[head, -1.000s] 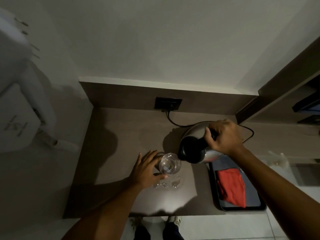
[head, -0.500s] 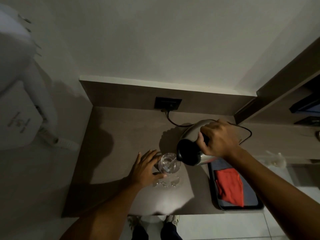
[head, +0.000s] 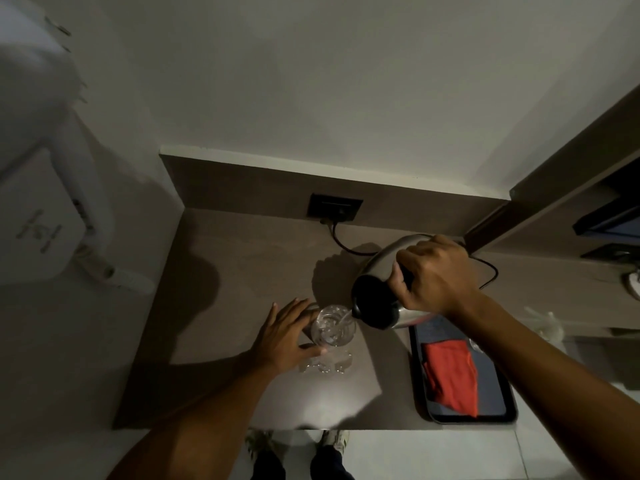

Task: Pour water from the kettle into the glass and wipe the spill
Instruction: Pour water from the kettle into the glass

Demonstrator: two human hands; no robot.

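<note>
The kettle (head: 375, 299) has tipped further toward the glass (head: 333, 325), and water now streams into it.

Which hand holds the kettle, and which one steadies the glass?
The right hand holds the tilted kettle by its handle; the left hand is wrapped around the glass on the counter.

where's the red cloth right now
In the head view the red cloth lies in the dark tray at the counter's near right corner, below the tilted kettle and under the right forearm.
</note>
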